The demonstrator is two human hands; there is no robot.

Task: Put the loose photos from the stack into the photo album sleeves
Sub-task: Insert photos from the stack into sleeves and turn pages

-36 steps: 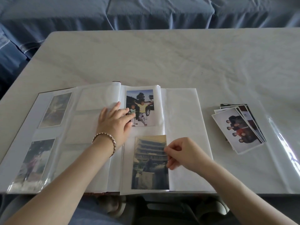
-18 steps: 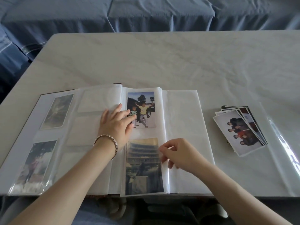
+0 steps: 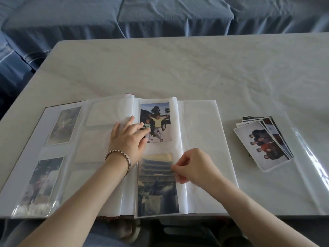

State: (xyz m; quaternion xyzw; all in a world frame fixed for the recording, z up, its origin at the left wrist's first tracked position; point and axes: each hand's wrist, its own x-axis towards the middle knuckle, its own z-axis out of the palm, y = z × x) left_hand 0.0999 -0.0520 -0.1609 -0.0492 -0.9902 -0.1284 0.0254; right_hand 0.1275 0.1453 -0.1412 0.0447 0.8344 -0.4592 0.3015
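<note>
Pagoda photo [image 3: 157,186] in lower sleeve [image 3: 182,196], long axis 12 to 6. Right grip [image 3: 194,168] at its 3 o'clock, nearer, fingers [image 3: 176,169] curled, pinching its right edge. Left grip [image 3: 128,139] at 11, flat, pressing the album [image 3: 199,122]. Loose stack [image 3: 263,143] well apart at 3 on worktop [image 3: 178,68].

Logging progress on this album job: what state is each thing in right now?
photo album, open, flat on the table.
temple photo, nearly sleeved, right edge pinched.
children photo, fully sleeved above it.
loose stack, fanned, untouched, right of the album.
left hand, fingers straight, pressing the album's page.
right hand, pinches the temple photo's edge.
</note>
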